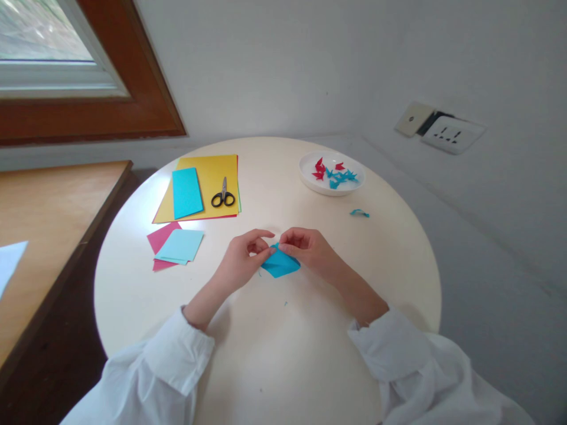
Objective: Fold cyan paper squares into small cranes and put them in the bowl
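A folded piece of blue paper (280,264) is held low over the middle of the round table (319,354), its pointed lower edge toward me. My left hand (248,252) pinches its upper left side between thumb and fingers, with the index finger stretched out above. On the upper right, my right hand (306,243) grips the paper with thumb and curled fingers. The paper's top edge is partly hidden by my fingertips. Tiny blue scraps lie close by on the tabletop.
Scissors (224,193) and a blue paper stack (186,193) rest on yellow sheets (212,166). Nearer are pale blue squares (182,245) over pink ones (162,237). A white dish (305,180) holds small red and blue folded pieces; a blue strip (359,213) lies beside it.
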The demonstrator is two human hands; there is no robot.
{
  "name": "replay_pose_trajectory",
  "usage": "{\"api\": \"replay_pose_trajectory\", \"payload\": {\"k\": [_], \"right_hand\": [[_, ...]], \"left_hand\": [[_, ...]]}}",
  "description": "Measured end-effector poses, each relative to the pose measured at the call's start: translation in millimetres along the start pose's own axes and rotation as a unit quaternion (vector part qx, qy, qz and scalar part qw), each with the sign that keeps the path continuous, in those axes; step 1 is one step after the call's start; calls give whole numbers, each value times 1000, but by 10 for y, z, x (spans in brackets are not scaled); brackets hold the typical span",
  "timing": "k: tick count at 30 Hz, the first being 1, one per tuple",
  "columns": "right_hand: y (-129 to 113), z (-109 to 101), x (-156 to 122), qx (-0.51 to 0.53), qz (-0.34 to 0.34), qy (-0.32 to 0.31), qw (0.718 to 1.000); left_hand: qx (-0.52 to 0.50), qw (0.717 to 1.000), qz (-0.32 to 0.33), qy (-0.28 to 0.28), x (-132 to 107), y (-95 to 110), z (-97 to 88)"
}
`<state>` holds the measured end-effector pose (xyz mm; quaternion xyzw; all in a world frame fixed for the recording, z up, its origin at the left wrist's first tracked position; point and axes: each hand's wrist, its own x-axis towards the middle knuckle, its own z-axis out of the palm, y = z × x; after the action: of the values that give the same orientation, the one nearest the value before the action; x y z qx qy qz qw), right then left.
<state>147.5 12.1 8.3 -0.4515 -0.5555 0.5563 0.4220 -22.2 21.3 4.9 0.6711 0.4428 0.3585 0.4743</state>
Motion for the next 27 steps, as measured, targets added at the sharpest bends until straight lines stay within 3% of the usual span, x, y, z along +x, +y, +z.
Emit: {"api": "replay_pose_trajectory", "payload": {"k": [7, 22, 27], "right_hand": [[39, -5, 24, -17, -12, 31, 999], [34, 28, -14, -39, 11, 9, 999], [23, 67, -11, -33, -12, 17, 999]], "left_hand": [[-35, 997, -37, -58, 10, 14, -37], [33, 997, -11, -75, -15, 116, -20], [26, 998, 5, -52, -16, 79, -13]]}}
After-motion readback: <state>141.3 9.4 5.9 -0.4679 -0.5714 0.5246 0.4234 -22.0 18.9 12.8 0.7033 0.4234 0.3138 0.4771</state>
